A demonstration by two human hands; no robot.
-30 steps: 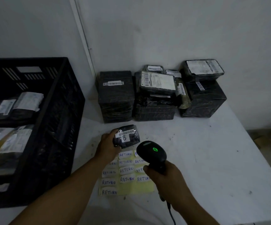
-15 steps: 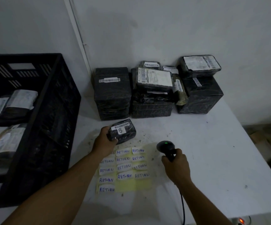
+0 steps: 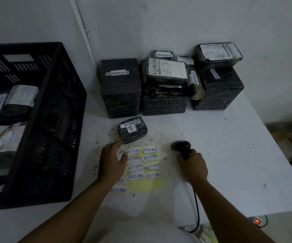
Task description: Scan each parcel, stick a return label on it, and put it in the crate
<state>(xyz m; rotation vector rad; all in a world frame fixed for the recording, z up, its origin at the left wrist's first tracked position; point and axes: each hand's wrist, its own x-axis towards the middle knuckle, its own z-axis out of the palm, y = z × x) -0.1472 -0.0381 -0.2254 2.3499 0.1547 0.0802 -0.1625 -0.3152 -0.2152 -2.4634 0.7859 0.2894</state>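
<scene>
Tabletop [image 3: 229, 155]: white, speckled with dirt, set into a corner of pale walls.
Parcel [image 3: 132, 129]: marked B, lying just beyond my label sheet [image 3: 141, 165].
My left hand [image 3: 112, 162]: fingers bent onto the sheet's RETURN labels; whether it pinches one, I cannot tell.
My right hand [image 3: 192, 165]: grasping the scanner [image 3: 181, 146].
Crate [image 3: 42, 130]: black, far left, parcels inside.
Stacked parcels [image 3: 166, 85]: far side, against the wall.
</scene>
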